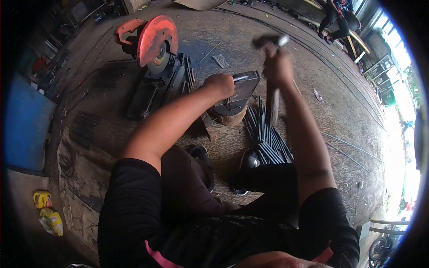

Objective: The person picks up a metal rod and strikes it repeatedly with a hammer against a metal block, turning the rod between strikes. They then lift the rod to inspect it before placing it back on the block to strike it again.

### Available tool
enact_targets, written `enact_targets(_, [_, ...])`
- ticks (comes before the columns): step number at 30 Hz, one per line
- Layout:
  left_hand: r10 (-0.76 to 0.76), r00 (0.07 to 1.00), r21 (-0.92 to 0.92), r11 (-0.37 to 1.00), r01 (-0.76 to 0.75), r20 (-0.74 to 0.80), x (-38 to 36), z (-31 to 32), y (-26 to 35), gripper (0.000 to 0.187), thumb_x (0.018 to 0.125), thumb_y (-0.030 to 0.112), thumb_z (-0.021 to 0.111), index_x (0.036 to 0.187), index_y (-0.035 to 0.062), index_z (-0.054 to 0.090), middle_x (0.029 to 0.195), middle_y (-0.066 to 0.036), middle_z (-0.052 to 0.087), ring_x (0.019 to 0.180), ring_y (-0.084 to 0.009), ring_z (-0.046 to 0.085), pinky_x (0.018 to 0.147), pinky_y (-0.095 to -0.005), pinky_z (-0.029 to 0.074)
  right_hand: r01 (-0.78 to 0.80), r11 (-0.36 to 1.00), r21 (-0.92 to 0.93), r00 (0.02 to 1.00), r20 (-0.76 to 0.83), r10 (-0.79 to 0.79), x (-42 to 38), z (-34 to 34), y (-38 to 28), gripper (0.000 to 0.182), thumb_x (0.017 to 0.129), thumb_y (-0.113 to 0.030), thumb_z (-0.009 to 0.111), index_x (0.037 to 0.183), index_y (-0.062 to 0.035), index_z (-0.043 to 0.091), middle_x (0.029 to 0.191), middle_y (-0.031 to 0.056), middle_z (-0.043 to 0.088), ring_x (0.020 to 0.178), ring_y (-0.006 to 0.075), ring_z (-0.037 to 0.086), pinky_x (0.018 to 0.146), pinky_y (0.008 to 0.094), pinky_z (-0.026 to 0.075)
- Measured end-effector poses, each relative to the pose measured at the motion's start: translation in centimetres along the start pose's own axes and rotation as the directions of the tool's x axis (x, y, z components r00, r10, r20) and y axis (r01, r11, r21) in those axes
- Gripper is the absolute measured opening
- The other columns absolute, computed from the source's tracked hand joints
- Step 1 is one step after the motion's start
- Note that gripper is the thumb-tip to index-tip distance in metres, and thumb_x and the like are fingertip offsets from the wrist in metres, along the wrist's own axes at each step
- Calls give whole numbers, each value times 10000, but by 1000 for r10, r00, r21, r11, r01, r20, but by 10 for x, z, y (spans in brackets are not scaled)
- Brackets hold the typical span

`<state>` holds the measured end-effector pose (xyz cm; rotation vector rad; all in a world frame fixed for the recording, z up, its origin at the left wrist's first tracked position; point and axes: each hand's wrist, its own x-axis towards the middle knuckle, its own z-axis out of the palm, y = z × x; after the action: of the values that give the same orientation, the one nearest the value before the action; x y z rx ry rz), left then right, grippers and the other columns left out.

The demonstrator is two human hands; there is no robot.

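While the left hand (pixel 219 86) is closed tight around a small metal rod (pixel 241 78), the right hand (pixel 279 69) grips a hammer (pixel 274 105) close to its head. The hammer is up to the right of the left hand, and it looks blurry. The rod pokes out of the left hand over a dark block (pixel 246 89); I cannot tell if it touches the block. The block sits on a round wood stump (pixel 230 117). Just to the right of the stump, a bunch of thin rods (pixel 268 147) lies on the floor (pixel 337 116). Two dark shoes (pixel 250 160) are near the stump, one on each side. Left of the block stands a saw (pixel 156 40) with a big red cover and a round blade. Far off at the top right, another person (pixel 342 22) in dark clothes seems to sit. Two yellow jugs (pixel 42 199) are at the far left.
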<state>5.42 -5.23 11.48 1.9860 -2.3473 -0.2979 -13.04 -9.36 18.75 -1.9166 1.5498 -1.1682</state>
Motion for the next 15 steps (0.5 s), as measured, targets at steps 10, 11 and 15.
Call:
enact_targets(10, [-82, 995, -77, 994, 77, -62, -11, 0, 10, 272, 874, 188, 492, 991, 5, 654, 973, -232, 670, 919, -384, 660, 792, -473, 528, -150, 988, 17, 973, 179, 145, -4, -31, -20, 600, 932, -568, 475, 917, 23, 571, 604, 67, 538, 491, 170, 572, 460, 326, 467])
enact_targets(11, [-80, 992, -84, 994, 73, -94, -13, 3, 11, 273, 886, 201, 491, 997, 4, 643, 960, -229, 672, 912, -389, 660, 783, -479, 528, -31, 993, 113, 997, 74, 23, -1, -46, -42, 573, 937, -551, 480, 926, 13, 574, 613, 65, 547, 496, 158, 573, 459, 319, 463])
enact_targets(15, [-82, 992, -90, 993, 73, -98, -6, 12, 9, 271, 906, 213, 481, 971, 1, 637, 943, -228, 673, 895, -396, 661, 772, -484, 527, 224, 892, 393, 971, -169, -169, 11, -84, -99, 443, 948, -464, 511, 914, -27, 576, 613, 45, 548, 491, 141, 555, 462, 299, 466])
